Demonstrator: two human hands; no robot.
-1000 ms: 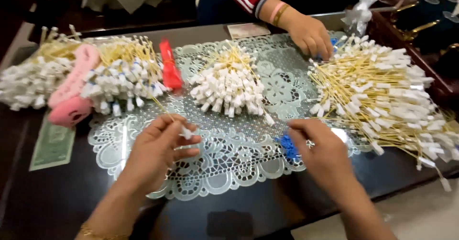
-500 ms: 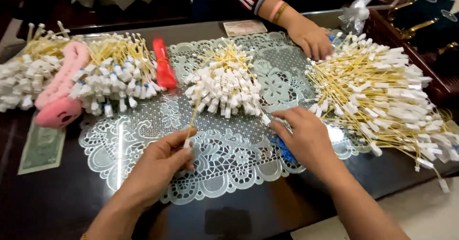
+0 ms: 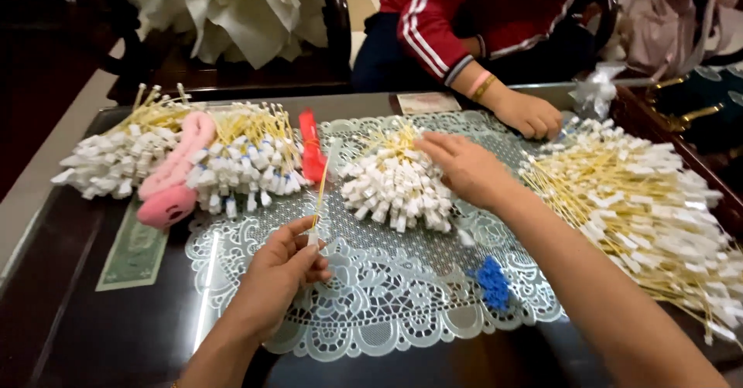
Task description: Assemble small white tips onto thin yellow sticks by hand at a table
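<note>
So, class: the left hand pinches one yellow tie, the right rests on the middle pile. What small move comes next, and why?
Probably the right hand lifts one tie from the middle pile, since it already rests there while the left hand holds a single yellow tie upright.

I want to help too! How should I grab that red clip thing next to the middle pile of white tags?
Probably pinch the red clip across its narrow width, at the near end, coming from above. It lies flat and long on the lace mat, with tag bundles close on its left, so the sides look crowded. The left hand already holds one string tag.
</note>
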